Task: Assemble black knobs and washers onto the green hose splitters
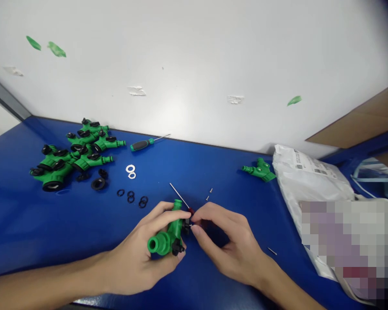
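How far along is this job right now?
Done, by the look of it: the pile of green splitters, with black knobs fitted. In hand: the left hand holds a splitter while the right hand pinches a black knob at its side. Left: loose black rings, white washers, and a knobless-looking splitter by the bag.

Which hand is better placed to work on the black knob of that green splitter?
Right, probably: the right hand has its fingertips at the black knob, while the left hand is wrapped around the green hose splitter, holding it.
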A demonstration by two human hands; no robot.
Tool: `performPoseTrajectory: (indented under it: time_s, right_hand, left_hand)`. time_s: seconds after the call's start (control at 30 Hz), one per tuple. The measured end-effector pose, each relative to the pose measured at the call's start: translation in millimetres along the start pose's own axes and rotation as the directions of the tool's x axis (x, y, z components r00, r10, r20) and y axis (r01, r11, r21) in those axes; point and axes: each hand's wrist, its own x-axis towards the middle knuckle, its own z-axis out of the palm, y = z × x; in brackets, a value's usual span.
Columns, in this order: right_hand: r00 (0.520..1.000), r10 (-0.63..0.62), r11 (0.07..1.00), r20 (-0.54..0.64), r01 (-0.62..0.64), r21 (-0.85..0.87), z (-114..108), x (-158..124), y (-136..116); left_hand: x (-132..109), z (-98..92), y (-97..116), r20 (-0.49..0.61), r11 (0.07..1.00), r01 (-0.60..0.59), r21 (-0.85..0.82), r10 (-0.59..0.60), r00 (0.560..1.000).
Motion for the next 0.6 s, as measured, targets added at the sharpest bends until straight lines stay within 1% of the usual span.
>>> performPoseTrajectory:
  time_s: [0.3,0.43,0.6]
  right_hand:
    - [0.999,0.024,1.0,0.022,-0.024,-0.012,1.2,-2.2,-0.3]
    - [0.999,0.033,0.999,0.03,-0.033,-0.006,2.1,-2.8,-1.5]
    - [0.998,0.046,0.999,0.034,-0.046,-0.013,4.6,-3.7,0.3]
  left_hand:
    - [0.5,0.9,0.2,0.01,1.0,0.012,-0.005,-0.012,1.0]
    - [0.4,1.4,-1.1,0.006,1.0,-0.013,-0.017,0.013,1.0]
    - [-0.5,1.1,-1.3,-0.002,0.999,-0.031,0.024,0.031,1.0]
